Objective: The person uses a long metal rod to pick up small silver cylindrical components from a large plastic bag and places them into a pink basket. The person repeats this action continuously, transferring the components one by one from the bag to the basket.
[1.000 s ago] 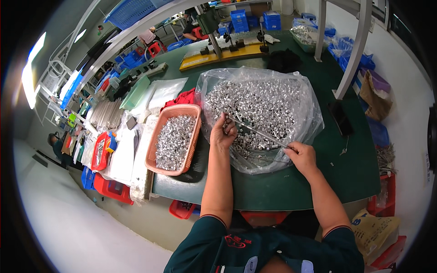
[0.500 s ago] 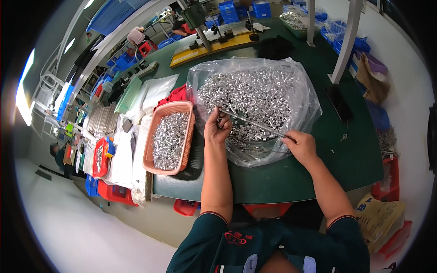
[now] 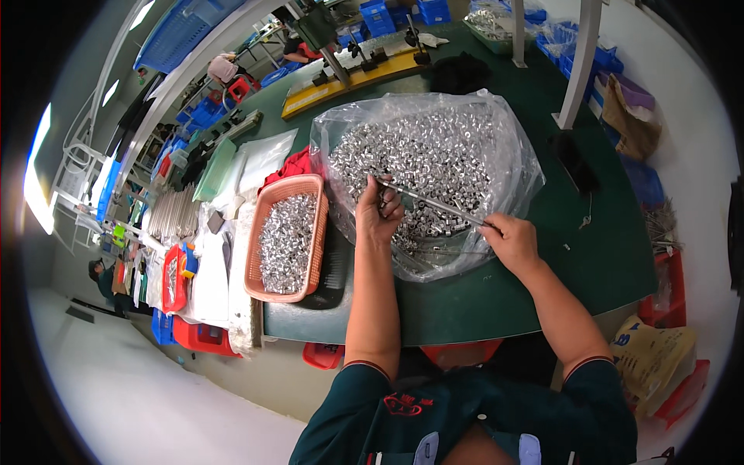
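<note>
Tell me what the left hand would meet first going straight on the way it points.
Probably the small metal pieces in the clear bag, just beyond the left hand; height above them is unclear.

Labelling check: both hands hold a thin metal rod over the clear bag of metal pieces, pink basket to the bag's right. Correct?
Wrong side: the head view shows the pink basket left of the bag. Left hand and right hand hold the rod over the bag.

Green table [image 3: 597, 271], white wall [image 3: 690, 170]
</note>
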`<move>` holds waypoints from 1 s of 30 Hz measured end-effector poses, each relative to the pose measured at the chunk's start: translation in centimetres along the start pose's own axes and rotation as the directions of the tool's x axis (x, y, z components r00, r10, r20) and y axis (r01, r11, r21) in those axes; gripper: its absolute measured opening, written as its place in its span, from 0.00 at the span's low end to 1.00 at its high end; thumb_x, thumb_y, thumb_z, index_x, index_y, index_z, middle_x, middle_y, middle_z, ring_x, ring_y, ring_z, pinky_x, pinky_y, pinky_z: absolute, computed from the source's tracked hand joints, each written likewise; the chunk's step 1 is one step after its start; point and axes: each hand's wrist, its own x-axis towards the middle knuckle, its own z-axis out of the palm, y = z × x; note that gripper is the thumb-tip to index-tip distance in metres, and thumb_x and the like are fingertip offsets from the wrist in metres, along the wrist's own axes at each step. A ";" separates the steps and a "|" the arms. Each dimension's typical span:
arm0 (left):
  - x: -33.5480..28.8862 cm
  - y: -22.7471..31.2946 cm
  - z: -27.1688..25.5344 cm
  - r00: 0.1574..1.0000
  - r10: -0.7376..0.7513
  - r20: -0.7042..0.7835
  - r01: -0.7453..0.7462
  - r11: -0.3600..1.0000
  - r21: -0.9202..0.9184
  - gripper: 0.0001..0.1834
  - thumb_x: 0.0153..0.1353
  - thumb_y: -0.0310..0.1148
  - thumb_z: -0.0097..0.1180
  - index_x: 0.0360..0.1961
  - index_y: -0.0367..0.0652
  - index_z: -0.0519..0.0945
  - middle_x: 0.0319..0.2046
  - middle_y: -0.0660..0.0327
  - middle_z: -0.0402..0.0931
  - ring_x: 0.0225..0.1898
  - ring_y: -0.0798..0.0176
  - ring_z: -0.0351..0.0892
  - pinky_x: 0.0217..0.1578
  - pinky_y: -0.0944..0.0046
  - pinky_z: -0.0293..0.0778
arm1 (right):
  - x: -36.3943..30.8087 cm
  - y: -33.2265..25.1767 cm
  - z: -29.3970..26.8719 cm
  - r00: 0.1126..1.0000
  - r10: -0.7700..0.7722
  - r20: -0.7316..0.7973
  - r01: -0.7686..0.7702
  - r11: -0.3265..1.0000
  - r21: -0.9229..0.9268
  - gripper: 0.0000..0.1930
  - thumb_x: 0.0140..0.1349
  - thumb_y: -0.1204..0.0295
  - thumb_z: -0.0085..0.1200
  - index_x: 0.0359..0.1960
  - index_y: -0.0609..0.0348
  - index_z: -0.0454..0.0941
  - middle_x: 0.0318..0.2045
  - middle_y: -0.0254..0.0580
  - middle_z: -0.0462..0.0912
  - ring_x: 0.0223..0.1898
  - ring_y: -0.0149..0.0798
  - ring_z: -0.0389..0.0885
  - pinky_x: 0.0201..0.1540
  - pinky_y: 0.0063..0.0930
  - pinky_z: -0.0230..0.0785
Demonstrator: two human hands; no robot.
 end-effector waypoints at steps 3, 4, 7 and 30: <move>-0.2 -0.2 0.0 0.996 -0.055 -0.070 0.059 0.996 0.067 0.26 0.64 0.56 0.43 0.43 0.42 0.73 0.21 0.63 0.65 0.15 0.73 0.53 0.16 0.72 0.49 | 0.2 -0.2 -0.1 0.998 0.063 0.025 -0.063 0.998 0.021 0.08 0.51 0.67 0.60 0.29 0.56 0.79 0.20 0.43 0.79 0.22 0.46 0.79 0.25 0.34 0.68; -0.4 0.0 0.8 0.989 -0.056 -0.137 0.071 0.992 0.105 0.26 0.65 0.56 0.42 0.43 0.41 0.73 0.23 0.62 0.65 0.16 0.72 0.54 0.16 0.72 0.50 | 0.4 0.1 -0.1 0.995 0.093 0.030 -0.094 0.995 0.035 0.08 0.51 0.66 0.60 0.29 0.57 0.79 0.21 0.44 0.79 0.22 0.46 0.79 0.25 0.34 0.68; -0.4 1.1 0.2 0.978 -0.030 -0.205 0.067 0.982 0.176 0.20 0.67 0.47 0.44 0.42 0.38 0.71 0.28 0.57 0.67 0.19 0.71 0.57 0.17 0.73 0.52 | 0.3 0.4 -0.1 0.989 0.145 0.032 -0.147 0.986 0.076 0.09 0.52 0.66 0.61 0.30 0.57 0.80 0.20 0.44 0.80 0.21 0.44 0.79 0.25 0.31 0.68; -0.1 1.6 -2.1 0.991 -0.041 0.123 0.061 0.985 -0.161 0.12 0.64 0.41 0.50 0.42 0.45 0.75 0.17 0.70 0.60 0.13 0.75 0.50 0.14 0.74 0.45 | 0.3 0.2 -0.1 0.981 0.139 0.135 -0.152 0.984 0.091 0.09 0.50 0.68 0.62 0.29 0.59 0.80 0.16 0.40 0.77 0.18 0.32 0.74 0.23 0.26 0.63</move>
